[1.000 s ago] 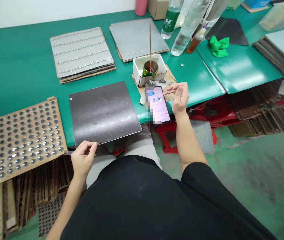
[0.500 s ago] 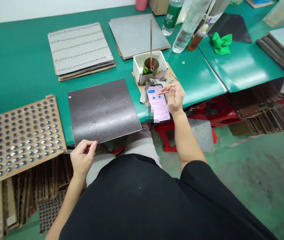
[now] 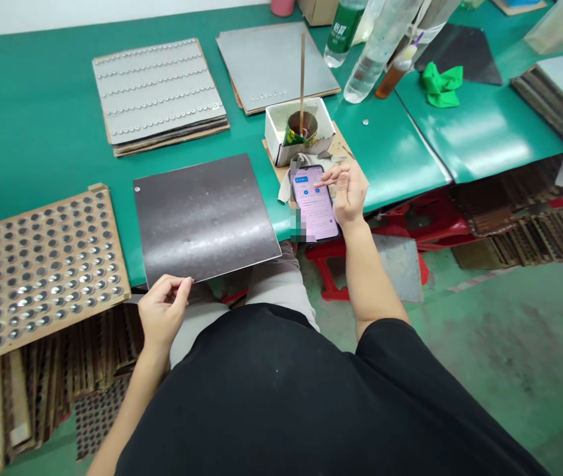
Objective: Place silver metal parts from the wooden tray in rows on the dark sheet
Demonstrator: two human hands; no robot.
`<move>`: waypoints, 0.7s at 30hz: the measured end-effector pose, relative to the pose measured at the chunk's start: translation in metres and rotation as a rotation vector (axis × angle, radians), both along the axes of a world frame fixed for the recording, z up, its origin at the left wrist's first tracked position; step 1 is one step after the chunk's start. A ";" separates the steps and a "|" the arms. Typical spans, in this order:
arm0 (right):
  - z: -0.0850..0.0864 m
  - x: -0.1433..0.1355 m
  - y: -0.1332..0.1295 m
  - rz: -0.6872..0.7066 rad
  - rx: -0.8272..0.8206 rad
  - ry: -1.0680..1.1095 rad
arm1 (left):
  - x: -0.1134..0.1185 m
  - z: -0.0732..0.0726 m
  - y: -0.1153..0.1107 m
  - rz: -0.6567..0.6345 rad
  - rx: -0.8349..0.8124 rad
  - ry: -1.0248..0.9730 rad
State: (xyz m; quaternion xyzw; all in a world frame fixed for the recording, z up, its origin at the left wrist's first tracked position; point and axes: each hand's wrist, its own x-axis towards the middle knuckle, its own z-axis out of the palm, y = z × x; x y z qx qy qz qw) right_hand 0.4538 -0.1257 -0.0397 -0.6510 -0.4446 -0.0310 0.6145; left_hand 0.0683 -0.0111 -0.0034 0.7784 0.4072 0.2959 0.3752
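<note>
My left hand [image 3: 165,307] is closed in a pinch at the near left corner of a dark flat sheet [image 3: 205,215]; what its fingertips hold, if anything, is too small to make out. The sheet overhangs the table's front edge a little, with one small disc at its far left corner. My right hand [image 3: 345,192] has its fingers apart over a lit phone [image 3: 315,205], a fingertip on or just above the screen. The phone lies at the table edge beside a grey cloth, partly blurred along its left side.
Left stands a board [image 3: 46,264] with rows of round discs. Behind are a plate stack [image 3: 160,92] with rows of small pieces and a grey plate [image 3: 276,63]. A white box [image 3: 276,142] holds a can and stick. Bottles [image 3: 343,33] and a green cloth [image 3: 441,84] lie right.
The camera view has shifted very slightly. Both hands, the sheet and the phone keep nearly the same places.
</note>
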 end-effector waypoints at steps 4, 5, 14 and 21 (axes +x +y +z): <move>0.001 -0.001 0.000 -0.005 0.000 -0.011 | 0.002 0.002 0.000 0.000 0.000 0.000; 0.002 -0.001 0.000 -0.006 -0.001 -0.014 | 0.002 0.003 0.000 0.001 0.001 -0.001; 0.005 -0.003 -0.002 -0.011 0.006 -0.014 | 0.002 0.003 -0.001 0.009 -0.007 0.012; 0.009 -0.012 -0.007 -0.063 0.146 0.000 | 0.003 0.004 -0.001 0.010 -0.022 0.012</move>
